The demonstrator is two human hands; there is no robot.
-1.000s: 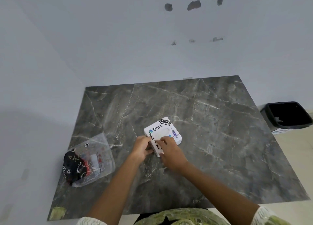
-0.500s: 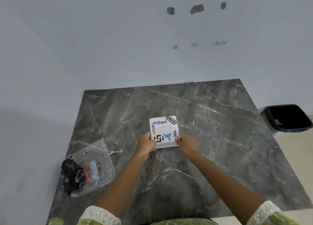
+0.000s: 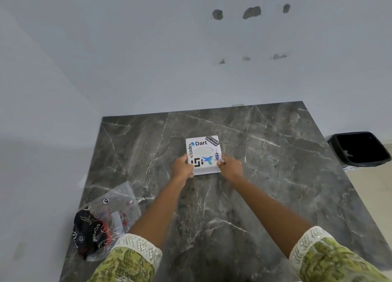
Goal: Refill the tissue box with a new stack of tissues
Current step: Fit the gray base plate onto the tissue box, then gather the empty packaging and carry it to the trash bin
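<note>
Fingers (image 3: 188, 169) of left hand (image 3: 182, 169) and right hand (image 3: 230, 166) clamp opposite sides of stickered tissue box (image 3: 203, 154), mid-bench (image 3: 275, 175). Oval slot shows no tissue. Clear packet (image 3: 108, 216) lies near-left of box, unopened; refill judged barely begun.

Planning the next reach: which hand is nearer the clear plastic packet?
Left. The left hand grips the tissue box on the clear plastic packet's side; right hand grips the far side.
</note>
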